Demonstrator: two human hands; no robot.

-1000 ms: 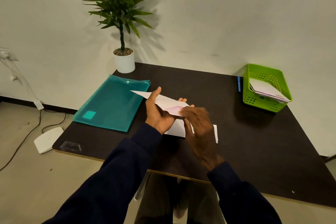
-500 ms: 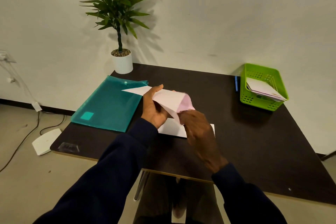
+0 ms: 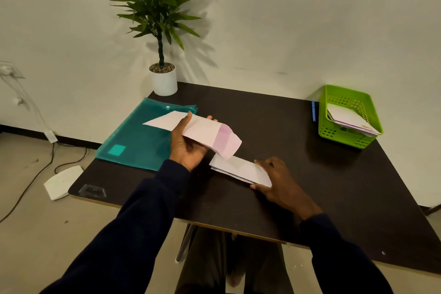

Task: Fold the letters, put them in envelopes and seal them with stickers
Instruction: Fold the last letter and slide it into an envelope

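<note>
Letter-stuffing, mid-cycle, seen from the near edge of the bench [image 3: 274, 210].

The left hand [image 3: 188, 148] holds an envelope [image 3: 205, 130] raised above the middle of the bench. The palm is beneath it and the fingers [image 3: 210, 117] and thumb wrap over its far edge. The pointed flap juts left over the folder [image 3: 143, 136]. The open mouth, with its pink lining, faces right and sags downward.

The right hand [image 3: 279, 181] grips the right end of a folded letter [image 3: 238, 169], fingers [image 3: 263, 163] on the far edge and thumb on the near edge. The letter lies low, just below and to the right of the envelope's mouth. Whether it rests flat on the bench or is slightly lifted cannot be told.

A basket [image 3: 348, 141] at the far right corner holds a small stack of what look like finished envelopes, and a pen [image 3: 313, 112] lies just beside it. A plant [image 3: 164, 79] stands at the far left corner.

Progress, as judged: some letters appear done and binned. This one is folded but not yet inserted. What remains is to slide it into the mouth, close the flap and seal it. No sticker can be made out anywhere in view.
</note>
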